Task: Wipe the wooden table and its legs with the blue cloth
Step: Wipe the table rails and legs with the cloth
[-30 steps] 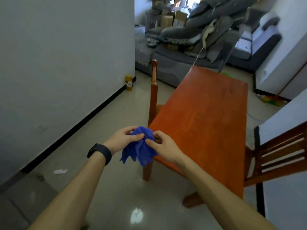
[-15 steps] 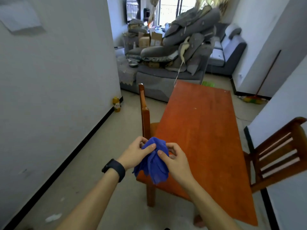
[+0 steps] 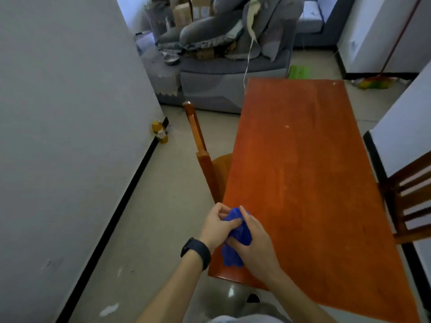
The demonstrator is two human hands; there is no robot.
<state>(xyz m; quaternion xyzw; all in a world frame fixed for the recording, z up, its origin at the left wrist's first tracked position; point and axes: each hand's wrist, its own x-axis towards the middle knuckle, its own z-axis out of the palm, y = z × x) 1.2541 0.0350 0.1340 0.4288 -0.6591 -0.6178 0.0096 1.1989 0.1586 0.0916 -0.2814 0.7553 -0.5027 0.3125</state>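
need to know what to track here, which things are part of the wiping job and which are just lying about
Job: cloth, table, left hand, right hand.
Lying about: bottle, left chair, right chair, sofa, broom.

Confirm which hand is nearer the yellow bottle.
Left. The yellow bottle stands ahead-left of both; left hand grips the blue cloth from its left, right hand from its right, over the wooden table.
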